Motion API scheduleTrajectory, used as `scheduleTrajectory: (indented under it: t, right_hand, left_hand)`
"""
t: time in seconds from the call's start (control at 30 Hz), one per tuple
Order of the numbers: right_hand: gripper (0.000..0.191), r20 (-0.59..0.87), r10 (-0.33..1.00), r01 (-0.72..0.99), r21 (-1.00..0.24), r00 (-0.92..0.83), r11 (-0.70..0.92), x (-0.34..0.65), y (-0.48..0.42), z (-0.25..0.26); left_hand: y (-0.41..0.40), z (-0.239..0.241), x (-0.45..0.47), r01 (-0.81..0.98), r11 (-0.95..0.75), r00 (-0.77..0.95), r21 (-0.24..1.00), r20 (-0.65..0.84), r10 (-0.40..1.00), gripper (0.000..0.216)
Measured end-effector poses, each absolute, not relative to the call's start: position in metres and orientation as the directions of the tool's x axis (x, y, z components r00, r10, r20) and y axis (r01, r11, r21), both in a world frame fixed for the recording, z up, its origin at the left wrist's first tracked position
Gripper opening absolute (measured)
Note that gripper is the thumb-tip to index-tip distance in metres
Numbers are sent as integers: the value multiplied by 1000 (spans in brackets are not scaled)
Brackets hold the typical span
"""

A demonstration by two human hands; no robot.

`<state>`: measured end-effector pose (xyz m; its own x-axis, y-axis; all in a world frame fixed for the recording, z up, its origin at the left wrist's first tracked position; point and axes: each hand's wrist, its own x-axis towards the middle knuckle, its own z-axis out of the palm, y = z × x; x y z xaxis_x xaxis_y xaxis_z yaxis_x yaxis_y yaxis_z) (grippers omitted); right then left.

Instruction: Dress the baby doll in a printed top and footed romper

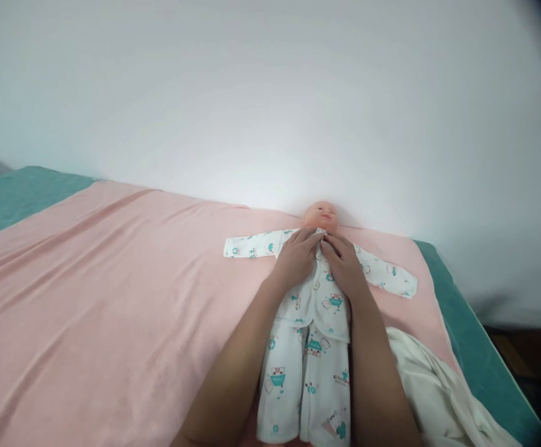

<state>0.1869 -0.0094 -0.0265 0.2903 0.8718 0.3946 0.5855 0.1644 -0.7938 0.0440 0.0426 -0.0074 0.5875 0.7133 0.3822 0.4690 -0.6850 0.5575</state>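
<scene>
A baby doll lies on its back on a pink blanket, its head toward the wall. It wears a white suit printed with teal figures, sleeves spread out to both sides. My left hand rests on the doll's chest with its fingertips at the collar. My right hand lies beside it, its fingertips pinched on the collar edge at the neck. The two hands touch at the middle of the collar. Small buttons run down the suit's front between my wrists.
The pink blanket covers a teal mattress that shows at the right edge and the far left. A cream cloth lies crumpled by my right forearm. A white wall stands right behind the doll's head.
</scene>
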Motion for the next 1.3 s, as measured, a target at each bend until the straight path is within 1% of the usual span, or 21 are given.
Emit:
scheduleTrajectory:
  t: [0.07,0.13,0.27,0.33,0.43,0.5,0.6,0.67,0.8,0.9,0.97,1.1,1.17,1.23,1.3]
  right_hand:
    - [36,382,878,587,-795,290,152,188,-9,-28]
    - [34,380,875,584,-798,299,148,188,-8,-28]
    - [22,361,868,553,-824,341,125,184,-11,-24]
    - [16,359,871,546,-827,335,130,182,-12,-21]
    - [12,377,868,557,-817,324,147,180,-13,-20]
    - [15,382,856,578,-807,349,124,180,-14,-20]
    - [29,403,839,625,-774,366,100,181,-17,-16]
    - [34,409,854,682,-726,321,91,184,-21,-11]
    - [25,329,929,774,-628,170,81,191,-35,4]
    - [19,280,953,787,-611,116,84,195,-41,9]
    - [17,289,953,786,-608,89,111,196,-41,9]
    - [14,405,914,737,-624,20,260,194,-37,10]
    - [13,450,893,682,-662,30,310,191,-37,12]
    - [14,439,894,629,-720,88,292,190,-39,16]
    - [17,399,901,600,-767,168,228,190,-42,18]
  left_hand:
    - [44,-8,44,478,-658,570,582,365,736,41]
    - [45,-9,44,486,-637,558,599,348,753,41]
    - [42,-6,44,501,-637,569,586,332,752,40]
    - [40,-4,44,510,-635,569,581,326,755,39]
    - [39,-4,45,501,-626,566,598,321,760,38]
    - [40,-4,45,476,-613,561,630,320,764,37]
    - [44,-2,41,418,-578,568,701,294,769,35]
    - [46,2,33,360,-559,618,747,259,743,32]
    - [49,13,15,248,-565,770,787,194,608,29]
    - [49,16,9,218,-588,796,779,206,569,26]
    - [49,16,10,207,-609,789,765,238,567,24]
    - [43,16,17,249,-628,764,737,249,595,21]
    - [40,18,20,275,-630,750,726,248,613,20]
    - [37,20,22,289,-632,727,719,264,633,19]
    - [35,24,20,288,-623,720,727,265,642,18]
